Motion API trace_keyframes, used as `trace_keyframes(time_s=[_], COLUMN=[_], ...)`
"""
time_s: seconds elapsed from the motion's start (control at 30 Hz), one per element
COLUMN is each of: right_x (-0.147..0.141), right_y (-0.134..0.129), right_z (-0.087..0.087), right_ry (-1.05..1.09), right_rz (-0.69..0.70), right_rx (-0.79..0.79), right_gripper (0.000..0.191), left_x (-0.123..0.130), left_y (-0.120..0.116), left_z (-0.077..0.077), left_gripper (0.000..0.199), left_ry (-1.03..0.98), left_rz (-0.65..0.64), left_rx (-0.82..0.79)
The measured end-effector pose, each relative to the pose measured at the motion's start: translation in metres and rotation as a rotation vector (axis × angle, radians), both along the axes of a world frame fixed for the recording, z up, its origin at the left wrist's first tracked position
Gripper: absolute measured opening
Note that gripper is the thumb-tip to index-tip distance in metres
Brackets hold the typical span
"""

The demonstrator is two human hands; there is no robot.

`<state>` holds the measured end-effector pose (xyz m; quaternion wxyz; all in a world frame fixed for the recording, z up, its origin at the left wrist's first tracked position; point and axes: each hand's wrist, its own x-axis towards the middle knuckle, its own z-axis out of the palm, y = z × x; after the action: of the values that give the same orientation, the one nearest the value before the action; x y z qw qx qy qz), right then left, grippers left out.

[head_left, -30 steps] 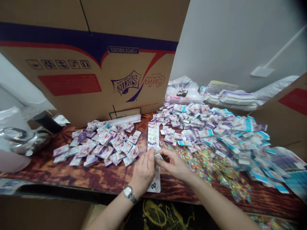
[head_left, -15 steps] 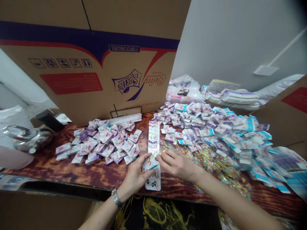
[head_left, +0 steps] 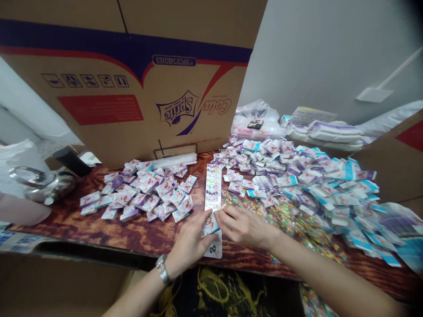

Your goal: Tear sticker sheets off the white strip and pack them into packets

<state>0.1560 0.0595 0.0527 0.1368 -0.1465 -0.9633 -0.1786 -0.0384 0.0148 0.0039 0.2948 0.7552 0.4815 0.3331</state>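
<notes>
My left hand (head_left: 191, 237), with a metal watch on its wrist, is closed around a small printed carton (head_left: 209, 225) in white and blue. Fingers and thumb of my right hand (head_left: 239, 226) are pinched together at the carton's right end; whatever lies between them is hidden. Beneath and beyond the hands lies a long strip of sticker sheets (head_left: 213, 189) with rows of small round pictures. More printed sheets (head_left: 214, 247) show below the carton, partly covered by my left hand.
Small cartons (head_left: 145, 189) are heaped at left, with a larger pile of cartons (head_left: 307, 176) at right. Colourful little wrapped packets (head_left: 297, 224) lie beside my right forearm. A big cardboard box (head_left: 132, 101) stands behind; a metal kettle (head_left: 49, 182) is at far left.
The carton has turned in my left hand, and my left hand covers more of the sheets below. My right fingertips stay at the carton's end. The view has shifted slightly.
</notes>
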Motion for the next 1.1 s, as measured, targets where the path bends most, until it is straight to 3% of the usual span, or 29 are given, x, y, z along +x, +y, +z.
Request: trace_keyframes(time_s=[0.13,0.3,0.4,0.5,0.77,0.87,1.1], right_x=[0.003,0.001,-0.005,-0.012,-0.017,-0.018,-0.019], right_y=[-0.006,-0.019,-0.026,-0.028,-0.021,-0.021,-0.021], right_z=[-0.008,-0.016,-0.021,-0.027,-0.04,-0.041,-0.046], right_ry=[0.067,0.323,0.58,0.806,0.866,0.897,0.904], right_rz=[-0.011,-0.104,-0.237,-0.394,-0.521,-0.574,-0.558], right_rx=[-0.131,-0.534,-0.802,-0.973,-1.345,-1.403,-1.402], right_gripper=[0.02,0.032,0.03,0.017,0.027,0.029,0.037], left_x=[0.001,0.005,0.007,0.008,0.01,0.01,0.008], left_y=[0.002,-0.002,-0.005,-0.007,-0.006,-0.005,0.001], left_z=[-0.005,-0.01,-0.01,-0.009,-0.018,-0.021,-0.025], left_gripper=[0.055,0.05,0.052,0.054,0.055,0.054,0.059], left_ry=[-0.064,-0.012,0.015,0.056,0.15,0.199,0.297], left_rz=[0.024,0.041,0.051,0.064,0.067,0.071,0.049], left_rx=[-0.118,0.028,0.098,0.125,0.273,0.29,0.361])
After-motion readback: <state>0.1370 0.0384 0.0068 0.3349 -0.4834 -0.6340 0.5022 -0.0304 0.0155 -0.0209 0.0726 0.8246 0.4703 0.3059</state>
